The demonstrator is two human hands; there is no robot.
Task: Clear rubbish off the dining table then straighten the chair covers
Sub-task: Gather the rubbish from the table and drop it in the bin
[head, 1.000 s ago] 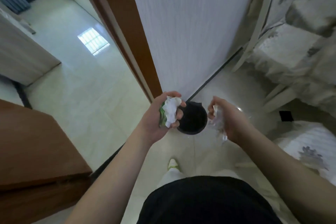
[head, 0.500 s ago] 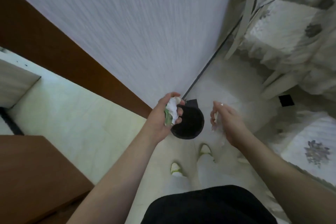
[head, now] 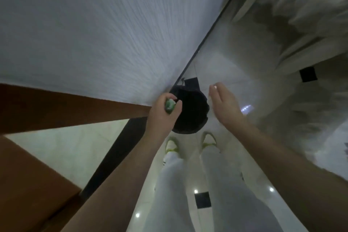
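Your left hand point(head: 162, 117): fingers curled round green-and-white rubbish point(head: 169, 106), beside the black bin point(head: 190, 113). Your right hand point(head: 225, 106): fingers straight, holding nothing.

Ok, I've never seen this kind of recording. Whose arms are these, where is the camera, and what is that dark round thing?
No machine here: a person wears a camera on the head, looking down past both arms to the feet. The left hand grips a crumpled green and white wrapper. The right hand is open, fingers relaxed, holding nothing. Between and below them a black bin stands on the pale tiled floor beside the white wall, just ahead of the person's shoes. A covered chair blurs at upper right.
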